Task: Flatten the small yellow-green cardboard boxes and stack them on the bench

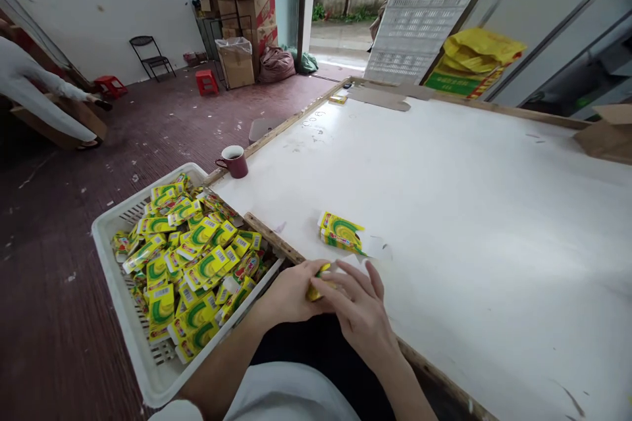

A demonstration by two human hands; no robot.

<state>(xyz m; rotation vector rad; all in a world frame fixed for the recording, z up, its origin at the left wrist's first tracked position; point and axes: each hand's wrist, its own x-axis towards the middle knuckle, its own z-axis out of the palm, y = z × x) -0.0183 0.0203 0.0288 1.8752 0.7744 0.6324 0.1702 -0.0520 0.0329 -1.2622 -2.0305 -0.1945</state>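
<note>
At the near edge of the white table, my left hand (296, 293) is wrapped round a small yellow carton (316, 289), mostly covered by fingers. My right hand (363, 316) presses its bent fingers against the same carton, and a white flap (351, 266) shows behind them. Just beyond both hands, a yellow and green carton (340, 230) lies on the tabletop with its end open towards the right. To my left, a white plastic basket (116, 283) holds many similar yellow cartons (207, 266), piled loosely.
A maroon mug (234, 162) stands at the left edge of the table (444, 197), which has a raised wooden rim. Flat cardboard (380, 97) lies along the far side. Stacked boxes (251, 6) stand by the doorway. A person in light clothing (29, 85) bends at far left.
</note>
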